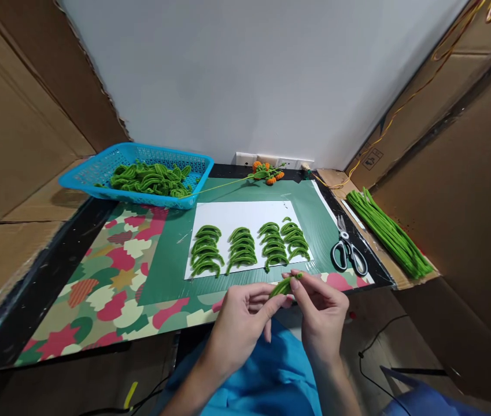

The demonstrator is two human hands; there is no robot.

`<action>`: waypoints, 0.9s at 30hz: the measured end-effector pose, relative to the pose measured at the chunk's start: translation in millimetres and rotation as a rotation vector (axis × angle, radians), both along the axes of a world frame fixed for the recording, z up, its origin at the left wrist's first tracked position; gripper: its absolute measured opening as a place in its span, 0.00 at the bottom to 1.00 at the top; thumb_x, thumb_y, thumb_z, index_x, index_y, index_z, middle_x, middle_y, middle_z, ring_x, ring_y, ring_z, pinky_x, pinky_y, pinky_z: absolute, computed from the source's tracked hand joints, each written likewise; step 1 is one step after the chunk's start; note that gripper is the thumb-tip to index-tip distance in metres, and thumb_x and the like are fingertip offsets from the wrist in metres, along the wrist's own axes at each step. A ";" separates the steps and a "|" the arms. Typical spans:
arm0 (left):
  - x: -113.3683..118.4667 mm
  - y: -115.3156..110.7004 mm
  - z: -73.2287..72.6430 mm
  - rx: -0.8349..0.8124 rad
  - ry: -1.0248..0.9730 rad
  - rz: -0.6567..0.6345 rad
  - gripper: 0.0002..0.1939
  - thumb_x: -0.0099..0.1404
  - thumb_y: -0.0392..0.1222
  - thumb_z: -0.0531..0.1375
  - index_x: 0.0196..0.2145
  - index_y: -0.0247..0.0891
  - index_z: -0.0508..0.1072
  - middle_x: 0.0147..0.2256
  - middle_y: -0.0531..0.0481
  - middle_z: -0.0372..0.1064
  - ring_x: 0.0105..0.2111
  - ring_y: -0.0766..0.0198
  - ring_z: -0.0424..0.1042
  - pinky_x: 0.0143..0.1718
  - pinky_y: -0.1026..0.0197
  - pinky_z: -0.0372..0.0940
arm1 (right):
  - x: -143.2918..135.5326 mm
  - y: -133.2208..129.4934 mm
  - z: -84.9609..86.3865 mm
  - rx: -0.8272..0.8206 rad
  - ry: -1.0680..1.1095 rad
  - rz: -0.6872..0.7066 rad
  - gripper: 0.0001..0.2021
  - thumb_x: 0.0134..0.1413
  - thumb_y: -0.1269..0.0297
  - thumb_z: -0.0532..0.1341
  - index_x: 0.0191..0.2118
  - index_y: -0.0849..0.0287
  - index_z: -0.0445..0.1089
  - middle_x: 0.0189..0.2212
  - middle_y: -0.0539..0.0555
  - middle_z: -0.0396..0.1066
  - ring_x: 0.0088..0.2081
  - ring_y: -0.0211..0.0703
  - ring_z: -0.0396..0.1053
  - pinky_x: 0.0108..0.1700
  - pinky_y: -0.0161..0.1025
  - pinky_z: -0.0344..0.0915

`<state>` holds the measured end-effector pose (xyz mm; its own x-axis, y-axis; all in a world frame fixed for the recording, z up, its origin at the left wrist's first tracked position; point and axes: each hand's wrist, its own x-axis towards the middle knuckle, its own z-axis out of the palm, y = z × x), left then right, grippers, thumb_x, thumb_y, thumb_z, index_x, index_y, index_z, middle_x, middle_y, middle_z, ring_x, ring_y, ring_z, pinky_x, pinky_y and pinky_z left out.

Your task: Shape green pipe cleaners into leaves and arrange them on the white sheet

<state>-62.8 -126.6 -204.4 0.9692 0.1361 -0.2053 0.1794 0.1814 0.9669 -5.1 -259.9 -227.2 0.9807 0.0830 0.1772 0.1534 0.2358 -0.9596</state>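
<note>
Between my two hands is a green pipe-cleaner leaf, held just off the table's front edge. My left hand pinches its left end between thumb and fingers. The thumb and forefinger of my right hand close on its right end, where a small green tip pokes out. Beyond them lies a white sheet bearing four columns of curved green pipe-cleaner pieces; one short bit sits above the rightmost column.
A blue basket of green pipe-cleaner leaves stands back left. Orange pipe-cleaner flowers lie by the wall sockets. Scissors and a bundle of green pipe cleaners are right. Cardboard walls flank the table.
</note>
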 end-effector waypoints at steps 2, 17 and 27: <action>0.4 -0.9 -2.8 0.050 -0.004 0.046 0.21 0.69 0.56 0.67 0.38 0.32 0.81 0.30 0.49 0.76 0.17 0.73 0.64 0.22 0.68 0.58 | 3.4 4.3 0.5 -0.040 -0.063 -0.033 0.08 0.60 0.64 0.73 0.45 0.55 0.86 0.39 0.58 0.83 0.38 0.47 0.83 0.38 0.35 0.82; 10.5 4.2 -10.6 0.094 0.021 -0.122 0.22 0.72 0.57 0.63 0.32 0.33 0.77 0.26 0.47 0.78 0.14 0.72 0.64 0.19 0.68 0.56 | 15.1 8.3 -7.5 0.027 0.213 0.106 0.16 0.54 0.57 0.77 0.44 0.62 0.85 0.39 0.63 0.82 0.34 0.53 0.83 0.30 0.38 0.81; 9.9 3.7 -12.3 0.145 0.017 -0.131 0.24 0.74 0.57 0.60 0.27 0.37 0.68 0.20 0.55 0.67 0.17 0.71 0.64 0.21 0.68 0.57 | 17.2 -4.9 -15.1 -0.068 0.103 0.137 0.15 0.54 0.58 0.76 0.45 0.60 0.85 0.41 0.62 0.82 0.40 0.54 0.84 0.40 0.42 0.84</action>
<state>-52.9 -122.9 -216.7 0.9771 0.0383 -0.2095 0.2091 0.0146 0.9778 12.0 -264.8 -242.3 0.9721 0.2252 0.0661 0.0246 0.1822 -0.9830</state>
